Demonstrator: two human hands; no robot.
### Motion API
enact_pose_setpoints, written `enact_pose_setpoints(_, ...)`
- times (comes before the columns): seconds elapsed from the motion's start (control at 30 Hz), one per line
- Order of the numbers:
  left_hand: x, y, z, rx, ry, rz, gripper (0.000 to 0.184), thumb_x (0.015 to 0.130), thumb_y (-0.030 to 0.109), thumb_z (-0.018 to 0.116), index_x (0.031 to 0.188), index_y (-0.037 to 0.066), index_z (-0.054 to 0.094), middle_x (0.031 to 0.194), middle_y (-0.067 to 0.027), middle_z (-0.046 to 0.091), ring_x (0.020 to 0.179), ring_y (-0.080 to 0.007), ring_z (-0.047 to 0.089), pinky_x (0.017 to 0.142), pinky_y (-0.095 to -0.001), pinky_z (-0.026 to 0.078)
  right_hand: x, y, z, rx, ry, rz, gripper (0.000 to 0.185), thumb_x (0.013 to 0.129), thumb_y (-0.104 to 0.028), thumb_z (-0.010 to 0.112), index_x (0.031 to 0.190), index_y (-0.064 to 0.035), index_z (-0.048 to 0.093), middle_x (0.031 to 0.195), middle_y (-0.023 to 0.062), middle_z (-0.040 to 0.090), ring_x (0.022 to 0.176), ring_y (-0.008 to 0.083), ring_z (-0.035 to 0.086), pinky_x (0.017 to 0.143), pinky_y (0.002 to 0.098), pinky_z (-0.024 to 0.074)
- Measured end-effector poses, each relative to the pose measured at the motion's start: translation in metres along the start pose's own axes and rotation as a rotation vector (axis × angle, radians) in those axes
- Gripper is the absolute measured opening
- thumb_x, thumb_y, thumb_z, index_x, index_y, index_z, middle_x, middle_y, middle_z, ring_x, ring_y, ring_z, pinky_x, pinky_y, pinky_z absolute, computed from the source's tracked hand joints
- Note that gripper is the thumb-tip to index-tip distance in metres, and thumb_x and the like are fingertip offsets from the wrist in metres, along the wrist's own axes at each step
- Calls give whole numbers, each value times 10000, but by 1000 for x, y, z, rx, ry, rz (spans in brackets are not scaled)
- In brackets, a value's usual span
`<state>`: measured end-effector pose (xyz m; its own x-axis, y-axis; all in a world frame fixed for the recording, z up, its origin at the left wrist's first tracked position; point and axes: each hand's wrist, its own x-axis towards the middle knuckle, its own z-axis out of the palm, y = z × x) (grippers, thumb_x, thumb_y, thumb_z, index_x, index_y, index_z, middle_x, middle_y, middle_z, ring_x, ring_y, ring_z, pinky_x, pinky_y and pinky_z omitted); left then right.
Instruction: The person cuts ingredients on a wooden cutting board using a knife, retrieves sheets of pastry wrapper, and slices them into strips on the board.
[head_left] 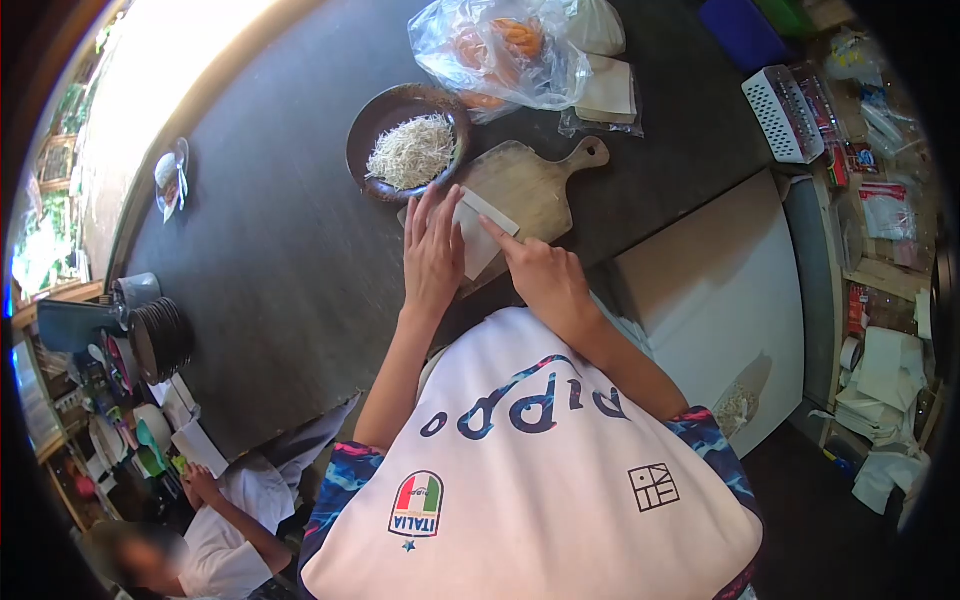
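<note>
A thin white sheet (484,232), which looks like a wrapper or paper, lies on a wooden cutting board (545,195) with a folded strip along its far edge. My left hand (435,255) rests along the sheet's left side, fingers stretched out. The extended index finger of my right hand (548,278) touches the folded strip, and its other fingers curl underneath. Nothing shows in either grasp. Just beyond my left fingertips stands a dark round bowl (360,150) holding a heap of fine white shreds (411,151).
Clear plastic bags (490,55) with orange items and a packet of pale sheets (606,90) lie at the far side. A white perforated basket (783,115) stands right. Stacked dark bowls (160,340) sit left. Another person (225,540) is at lower left.
</note>
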<state>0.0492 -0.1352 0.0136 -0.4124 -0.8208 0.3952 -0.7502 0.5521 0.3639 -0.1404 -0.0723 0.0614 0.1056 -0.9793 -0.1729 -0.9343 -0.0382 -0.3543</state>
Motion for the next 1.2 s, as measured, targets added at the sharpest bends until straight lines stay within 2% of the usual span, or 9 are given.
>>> enact_pose_setpoints(0.1, 7, -11, 7, -61, -4, -5, 517, 1033, 50, 690, 1539, 77, 589, 1641, -15, 589, 1612, -290, 453, 1374, -565, 274, -1, 1, 3, -32, 14, -6, 790, 1019, -40, 592, 1729, -354, 449, 802, 144, 757, 746, 366, 813, 676, 487, 668)
enact_pose_setpoints(0.2, 9, -14, 6, -34, -26, -12, 509, 1026, 80, 718, 1522, 102, 605, 1615, -18, 614, 1604, -288, 465, 1379, -583, 247, -6, 4, 5, -35, 12, -4, 788, 1023, -47, 596, 1729, -364, 449, 821, 140, 756, 741, 357, 812, 672, 475, 668)
enact_pose_setpoints(0.3, 7, -15, 7, -27, -21, -7, 538, 1013, 103, 741, 1534, 121, 607, 1584, -8, 642, 1591, -289, 481, 1380, -590, 237, -10, 7, 6, -36, 17, 3, 784, 1027, -57, 601, 1727, -376, 450, 838, 136, 753, 735, 350, 810, 672, 466, 669)
enact_pose_setpoints(0.47, 7, -14, 7, 24, -51, 13, 471, 992, 126, 773, 1455, 183, 716, 1475, 4, 706, 1572, -309, 503, 1369, -600, 260, -18, 8, 3, -63, 1, 23, 781, 1027, -74, 620, 1723, -388, 455, 850, 130, 753, 736, 347, 810, 679, 463, 670)
enact_pose_setpoints(0.5, 6, -14, 8, 46, -57, 30, 453, 993, 130, 776, 1439, 198, 740, 1450, 6, 721, 1569, -314, 507, 1365, -600, 267, -19, 11, 6, -51, 34, 19, 750, 1048, -115, 633, 1715, -411, 457, 826, 126, 738, 712, 355, 798, 654, 473, 665)
enact_pose_setpoints(0.57, 7, -14, 10, 44, -48, 28, 405, 987, 130, 779, 1387, 200, 773, 1457, 8, 712, 1568, -321, 507, 1362, -601, 271, -22, 17, 16, -28, 100, 10, 691, 1088, -197, 659, 1698, -455, 462, 777, 120, 709, 665, 372, 775, 606, 493, 654)
enact_pose_setpoints(1.07, 5, -13, 13, 35, -32, 20, 416, 949, 127, 795, 1360, 182, 766, 1468, -4, 685, 1557, -329, 508, 1350, -599, 305, -39, 21, 1, -4, 77, 28, 696, 1082, -152, 659, 1693, -435, 478, 790, 136, 707, 668, 385, 769, 602, 509, 646)
enact_pose_setpoints(1.2, 4, -13, 14, 32, -29, 15, 419, 948, 116, 786, 1363, 170, 763, 1472, -15, 682, 1556, -335, 507, 1344, -594, 322, -44, 24, -2, -54, 32, 15, 672, 1097, -178, 633, 1714, -383, 464, 811, 119, 719, 681, 336, 783, 638, 461, 654)
